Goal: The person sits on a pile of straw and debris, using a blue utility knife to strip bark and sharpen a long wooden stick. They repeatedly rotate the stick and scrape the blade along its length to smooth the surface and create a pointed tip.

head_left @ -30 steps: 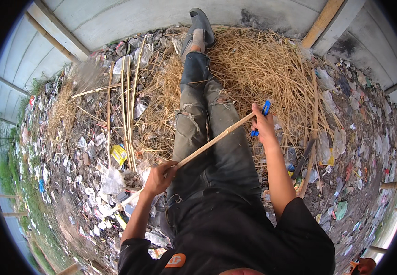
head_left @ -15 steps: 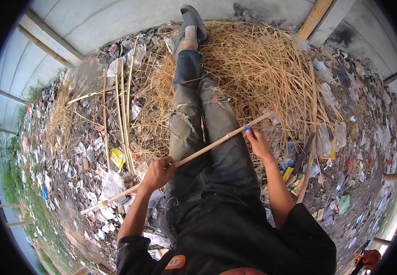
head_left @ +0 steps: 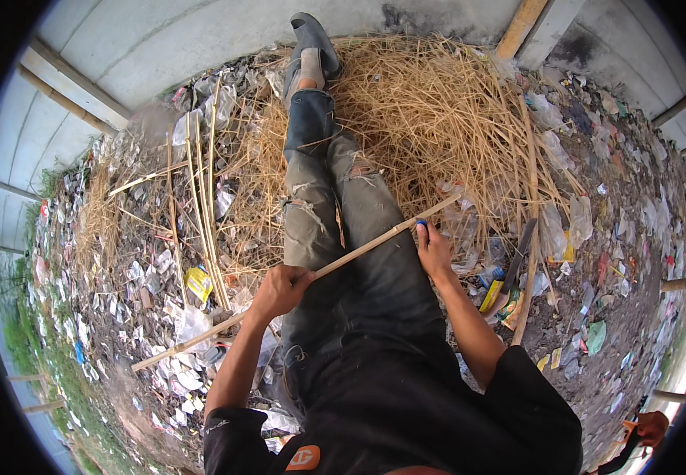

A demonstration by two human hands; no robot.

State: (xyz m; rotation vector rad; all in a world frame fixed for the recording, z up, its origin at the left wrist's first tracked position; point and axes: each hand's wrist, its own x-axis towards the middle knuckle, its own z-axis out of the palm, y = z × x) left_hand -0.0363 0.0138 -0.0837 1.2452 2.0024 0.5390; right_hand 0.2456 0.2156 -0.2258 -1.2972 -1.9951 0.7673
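A long pale strip [head_left: 366,248] slants across the person's thighs, running from beyond the right hand down past the left hand, its lower end out to the left over the littered ground [head_left: 113,380]. The left hand [head_left: 281,291] grips it near the middle, fingers wrapped round. The right hand [head_left: 436,252] is curled round a blue tool [head_left: 422,223] at the strip's edge near its upper end — most of the tool is hidden by the fingers.

Beneath and between the hands lie the worn grey trousers [head_left: 382,277]. Left of the left hand is a yellow wrapper [head_left: 199,283], with more loose strips [head_left: 200,206] reaching up and away from it. Beyond the right hand spreads a heap of straw [head_left: 438,119]; to its right lies a dark, narrow blade-like piece [head_left: 522,252]. Farthest ahead of both hands — a grey wall [head_left: 240,36].
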